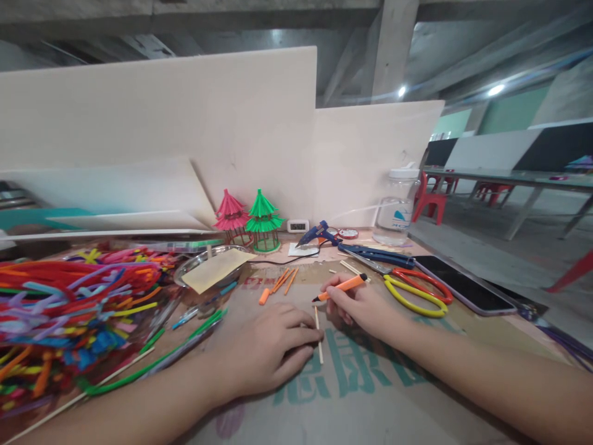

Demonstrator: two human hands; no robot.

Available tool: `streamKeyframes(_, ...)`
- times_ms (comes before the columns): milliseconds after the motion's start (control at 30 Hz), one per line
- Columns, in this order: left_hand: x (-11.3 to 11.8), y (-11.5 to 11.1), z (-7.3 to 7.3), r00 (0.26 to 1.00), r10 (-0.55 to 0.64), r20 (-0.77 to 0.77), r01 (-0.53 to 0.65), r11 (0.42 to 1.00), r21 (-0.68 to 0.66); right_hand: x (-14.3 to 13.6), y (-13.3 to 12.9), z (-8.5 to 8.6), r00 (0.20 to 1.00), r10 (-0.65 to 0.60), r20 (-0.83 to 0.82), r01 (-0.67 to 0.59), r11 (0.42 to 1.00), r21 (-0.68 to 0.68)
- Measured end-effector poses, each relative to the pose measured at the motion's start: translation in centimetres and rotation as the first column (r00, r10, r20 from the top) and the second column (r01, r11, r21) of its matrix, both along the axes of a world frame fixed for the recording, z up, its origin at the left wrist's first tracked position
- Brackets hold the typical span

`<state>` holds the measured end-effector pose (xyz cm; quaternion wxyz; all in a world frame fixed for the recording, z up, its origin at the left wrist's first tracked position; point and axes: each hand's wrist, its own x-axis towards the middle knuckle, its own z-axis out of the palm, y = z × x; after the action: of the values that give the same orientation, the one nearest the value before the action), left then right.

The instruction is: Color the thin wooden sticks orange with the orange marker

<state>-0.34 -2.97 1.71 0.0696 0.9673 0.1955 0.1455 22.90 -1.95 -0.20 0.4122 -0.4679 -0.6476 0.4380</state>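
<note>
My right hand (347,301) is closed round an orange marker (346,287), its dark tip pointing left near the upper end of a thin wooden stick (320,346). That stick lies on the printed cardboard (333,408), its upper part coloured orange. Fingertips of my left hand (282,346) press on the stick's middle; the fingers lie close together. Beyond the left hand are several orange-coloured sticks (291,281) and an orange marker cap (264,296).
Bundles of coloured pipe cleaners (69,309) fill the left. At the back stand a pink pagoda (231,216), a green pagoda (265,222), a blue glue gun (317,233) and a bottle (396,207). Scissors (417,296) and a phone (463,284) lie right.
</note>
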Motion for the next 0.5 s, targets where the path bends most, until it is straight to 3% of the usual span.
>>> streamKeyframes(300, -0.16, 0.19, -0.41, 0.999, 0.0, 0.041, -0.004, 0.995, 0.096, 0.05, -0.21, 0.7, 0.998, -0.02, 0.053, 0.019, 1.0, 0.016)
streamKeyframes(500, -0.03, 0.35, -0.22, 1.0, 0.02, -0.002, -0.019, 0.996, 0.091, 0.2, -0.11, 0.7, 0.997, -0.033, 0.067, 0.033, 0.999, -0.004)
